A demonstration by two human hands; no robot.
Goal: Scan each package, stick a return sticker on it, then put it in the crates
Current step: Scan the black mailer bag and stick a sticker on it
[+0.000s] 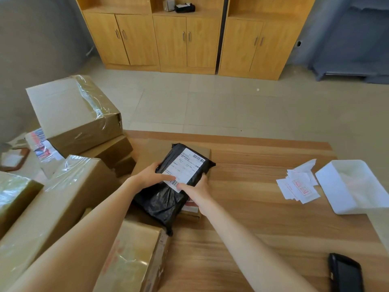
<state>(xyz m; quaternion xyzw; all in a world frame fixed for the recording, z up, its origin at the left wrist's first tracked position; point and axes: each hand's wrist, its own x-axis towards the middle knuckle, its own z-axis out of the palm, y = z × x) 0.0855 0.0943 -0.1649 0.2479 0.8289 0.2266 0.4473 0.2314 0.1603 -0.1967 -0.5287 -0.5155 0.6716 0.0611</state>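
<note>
A black plastic mailer package with a white shipping label lies on flat cardboard packages at the middle of the wooden table. My left hand grips its left edge, thumb on the label's lower corner. My right hand holds its right edge, thumb also on the label. A pile of white return stickers with red print lies to the right. The black handheld scanner rests at the table's near right corner.
Several taped cardboard boxes are stacked on the left, another box sits near me. A white open box stands at the right edge. Wooden cabinets line the far wall across a tiled floor.
</note>
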